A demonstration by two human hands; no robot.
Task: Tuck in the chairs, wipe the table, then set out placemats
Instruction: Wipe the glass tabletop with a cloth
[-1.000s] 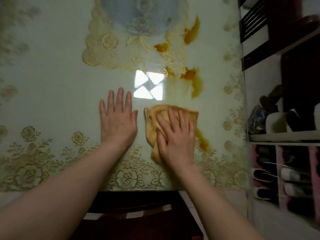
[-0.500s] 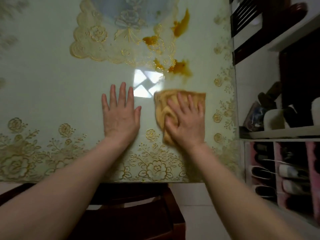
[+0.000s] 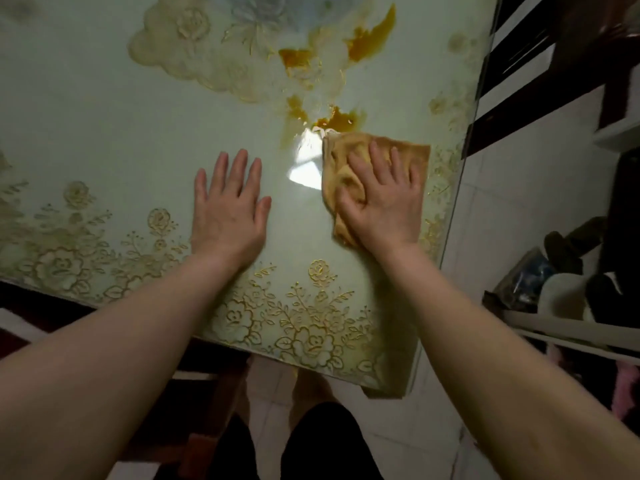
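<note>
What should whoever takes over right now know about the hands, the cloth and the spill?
Left hand lies flat on the table, fingers spread, holding nothing.
Right hand presses the yellow cloth flat near the table's right edge.
Near strip shows no stains.
Orange-brown spill sits just beyond the cloth, with more patches farther up.
Left to do: wipe those, then set placemats; none in view.

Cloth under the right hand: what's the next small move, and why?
Probably push the cloth forward and slightly left, over the orange smear that lies just beyond its far left corner. The right hand presses flat on the cloth, the left hand braces flat on the table, and more orange patches sit farther up.
</note>
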